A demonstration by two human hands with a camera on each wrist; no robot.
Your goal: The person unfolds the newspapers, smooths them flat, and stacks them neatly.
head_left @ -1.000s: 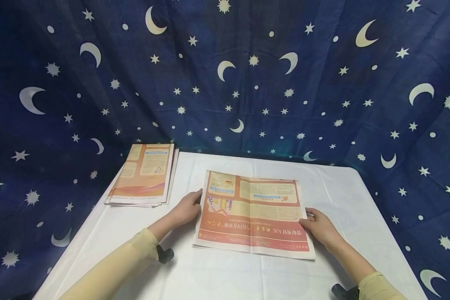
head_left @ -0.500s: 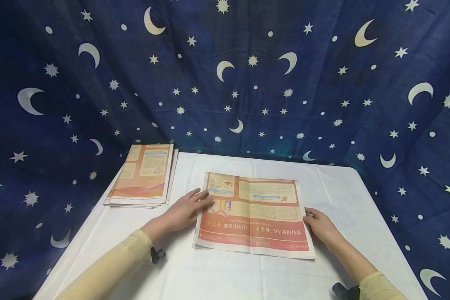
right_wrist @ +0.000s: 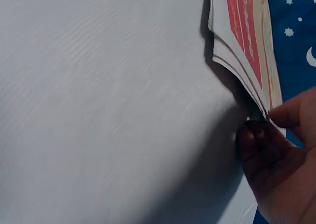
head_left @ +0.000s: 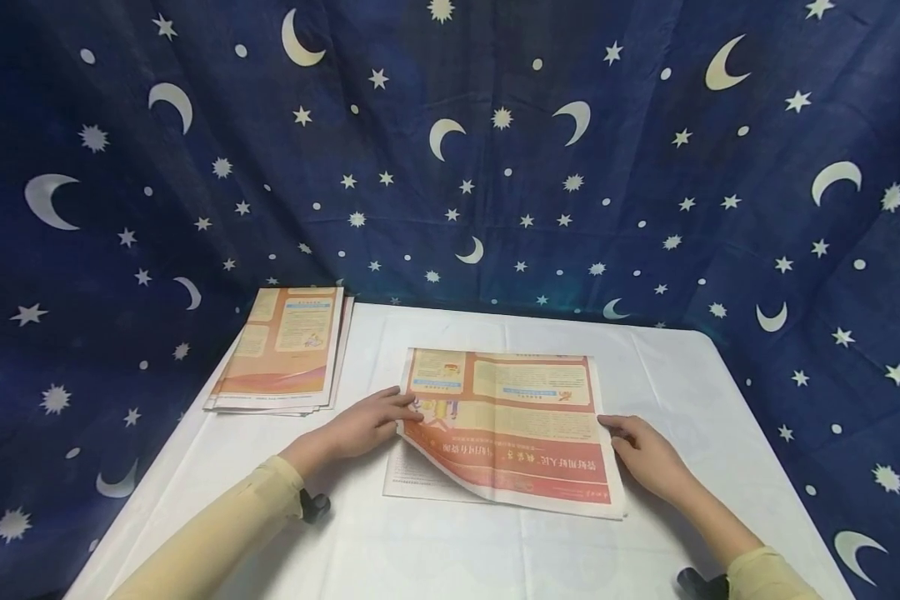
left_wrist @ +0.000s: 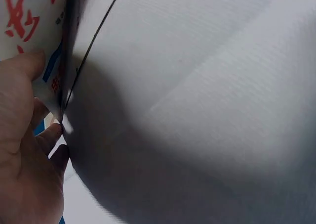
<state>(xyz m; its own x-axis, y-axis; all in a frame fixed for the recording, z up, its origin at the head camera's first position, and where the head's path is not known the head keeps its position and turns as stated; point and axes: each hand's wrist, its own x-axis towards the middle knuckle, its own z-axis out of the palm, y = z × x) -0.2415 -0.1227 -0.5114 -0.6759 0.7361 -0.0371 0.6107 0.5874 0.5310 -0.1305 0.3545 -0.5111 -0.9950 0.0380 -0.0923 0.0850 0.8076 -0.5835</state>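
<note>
A folded newspaper [head_left: 528,417] with red and orange print lies on the white table in the head view, its text upside down. At its left edge, my left hand [head_left: 356,427] pinches the upper layer, whose near left corner is curled up. Under that corner a pale lower page [head_left: 427,477] shows. My right hand [head_left: 648,457] holds the right edge; in the right wrist view, the thumb [right_wrist: 289,110] is above the slightly raised layers and the fingers curl below. The left wrist view shows the left thumb [left_wrist: 29,65] against a page with red characters.
A stack of similar newspapers [head_left: 277,350] sits at the table's back left corner. The white tablecloth [head_left: 420,558] has creases. Behind the table hangs a dark blue curtain [head_left: 495,192] with moons and stars.
My left hand has come over the newspaper's left edge and taken hold of the top layer, whose near left corner has lifted and curled rightward. The right hand stays at the right edge.
</note>
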